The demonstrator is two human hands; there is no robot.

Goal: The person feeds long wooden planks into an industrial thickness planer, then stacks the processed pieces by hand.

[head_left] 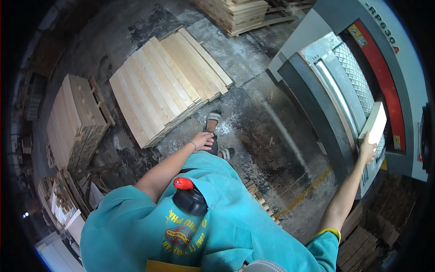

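Note:
My right hand (368, 150) reaches out to the machine (312, 95) on the right, its fingers closed round the near end of a pale wooden board (375, 119). That board lies at the machine's infeed, over the diamond-patterned metal bed (355, 75). My left hand (204, 141) rests against my leg by the knee, fingers laid loosely over it, holding nothing. A bracelet circles the left wrist.
A large stack of planed boards (154, 81) stands on the floor ahead and to the left. Farther left is another board stack (68, 122), with more boards (235, 16) at the back. Wood pieces (362, 247) are piled at lower right.

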